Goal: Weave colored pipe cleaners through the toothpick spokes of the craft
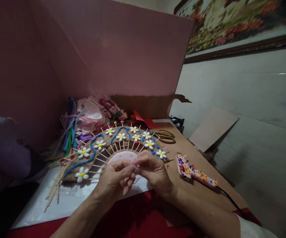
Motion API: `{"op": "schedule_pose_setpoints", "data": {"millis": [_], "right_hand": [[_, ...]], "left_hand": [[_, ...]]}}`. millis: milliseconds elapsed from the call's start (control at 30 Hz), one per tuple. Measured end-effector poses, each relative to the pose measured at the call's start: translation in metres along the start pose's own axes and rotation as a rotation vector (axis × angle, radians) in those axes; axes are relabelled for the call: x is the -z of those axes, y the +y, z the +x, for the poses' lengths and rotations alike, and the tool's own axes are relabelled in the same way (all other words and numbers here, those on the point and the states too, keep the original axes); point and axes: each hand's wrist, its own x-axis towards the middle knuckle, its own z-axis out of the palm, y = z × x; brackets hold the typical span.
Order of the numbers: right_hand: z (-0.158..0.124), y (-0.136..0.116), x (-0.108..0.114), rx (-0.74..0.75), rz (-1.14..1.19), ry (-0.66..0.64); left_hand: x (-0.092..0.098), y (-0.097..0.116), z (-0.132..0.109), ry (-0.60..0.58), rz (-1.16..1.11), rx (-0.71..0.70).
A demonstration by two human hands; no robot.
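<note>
My left hand (pixel 118 177) and my right hand (pixel 154 170) meet at the fingertips, pinching a tiny pink bit (pixel 134 166) whose kind is too small to make out. Right behind them lies a fan-shaped craft piece (pixel 118 144) made of twine-wrapped arcs and wooden sticks. White flowers with yellow centres (pixel 84 152) and wavy blue strips (pixel 93 149) decorate its outer band. Small coloured balls tip some of the sticks along the top. The pale pink inner half-circle (pixel 123 156) is partly hidden by my hands.
A flower-patterned corded tool (pixel 195 172) lies on the brown board at right. Scissors (pixel 164 136) rest behind the fan. Pink crumpled material (pixel 90 114), pipe cleaners (pixel 70 132) and red paper (pixel 145 120) sit at the back. Loose sticks (pixel 53 190) lie on the white sheet at left.
</note>
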Motion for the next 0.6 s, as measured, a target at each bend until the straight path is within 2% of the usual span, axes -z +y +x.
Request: {"op": "schedule_pose_setpoints", "data": {"millis": [400, 600], "right_hand": [[-0.001, 0.0011, -0.0004, -0.024, 0.076, 0.0], [-0.0025, 0.0005, -0.0001, 0.0, 0.019, 0.014]], "left_hand": [[-0.0003, -0.0023, -0.0001, -0.002, -0.024, 0.018], [-0.0002, -0.0036, 0.0019, 0.024, -0.021, 0.0]]}}
